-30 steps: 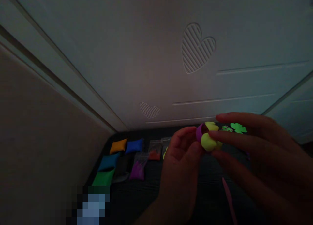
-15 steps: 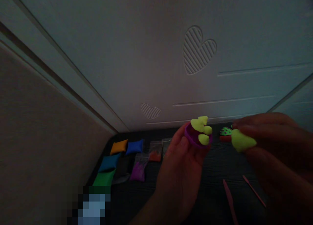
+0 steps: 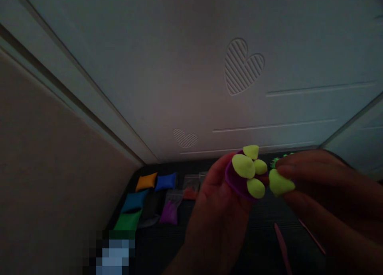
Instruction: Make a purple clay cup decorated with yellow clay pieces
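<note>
In my left hand [image 3: 220, 211] I hold a small purple clay bowl-like piece [image 3: 235, 181], fingers curled round its outside. Several yellow-green clay lumps [image 3: 243, 166] sit in and over its rim, rounded and petal-like. My right hand [image 3: 320, 183] pinches another yellow-green clay piece [image 3: 280, 183], tapered toward one end, between thumb and fingers. That piece is just right of the purple one, with a small gap between them. A spotted green object [image 3: 274, 162] behind my right fingers is mostly hidden.
On the dark table [image 3: 167, 251] at left lie an orange packet [image 3: 146, 181], a blue packet [image 3: 166, 181], a green packet [image 3: 128, 220] and a bag of purple clay [image 3: 170, 211]. A pink plastic knife [image 3: 281, 245] and a thin pink stick [image 3: 311, 236] lie at right. A white panel [image 3: 149, 67] rises behind.
My right hand has moved left with its clay piece, closer to the purple piece. The purple piece has tilted and come slightly lower, showing more of the yellow-green lumps.
</note>
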`<control>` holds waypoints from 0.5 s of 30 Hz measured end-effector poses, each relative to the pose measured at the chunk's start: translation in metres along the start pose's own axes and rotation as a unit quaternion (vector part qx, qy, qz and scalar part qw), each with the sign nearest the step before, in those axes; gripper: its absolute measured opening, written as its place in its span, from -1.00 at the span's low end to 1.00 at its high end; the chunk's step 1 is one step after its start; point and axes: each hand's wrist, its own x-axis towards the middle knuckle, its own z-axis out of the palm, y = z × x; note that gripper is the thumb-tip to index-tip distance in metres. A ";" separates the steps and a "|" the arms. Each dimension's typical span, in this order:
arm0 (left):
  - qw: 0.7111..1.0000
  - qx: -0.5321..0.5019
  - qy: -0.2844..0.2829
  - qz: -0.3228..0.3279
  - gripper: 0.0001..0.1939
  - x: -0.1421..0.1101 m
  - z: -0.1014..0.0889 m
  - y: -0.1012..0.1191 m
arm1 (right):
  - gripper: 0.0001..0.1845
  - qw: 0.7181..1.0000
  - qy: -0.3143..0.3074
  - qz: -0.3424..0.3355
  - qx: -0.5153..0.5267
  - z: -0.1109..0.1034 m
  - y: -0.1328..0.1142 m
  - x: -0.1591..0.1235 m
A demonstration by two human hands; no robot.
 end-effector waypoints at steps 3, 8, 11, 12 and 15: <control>1.000 0.015 0.019 0.007 -0.74 0.000 0.002 -0.001 | -0.71 0.999 -0.027 -0.017 -0.034 -0.001 0.003 -0.001; 0.999 0.026 0.029 0.021 -0.74 -0.001 0.006 -0.001 | -0.64 0.997 -0.029 -0.047 -0.044 -0.002 0.005 0.000; 0.999 0.025 0.024 0.028 -0.74 -0.002 0.006 -0.001 | -0.61 0.997 -0.038 -0.058 -0.034 -0.003 0.005 0.001; 0.999 0.022 0.020 0.029 -0.74 -0.002 0.006 0.000 | -0.59 0.997 -0.045 -0.057 -0.030 -0.003 0.005 0.001; 1.000 0.013 0.006 0.024 -0.73 -0.003 0.004 0.001 | -0.57 0.997 -0.052 -0.053 -0.031 -0.002 0.005 0.001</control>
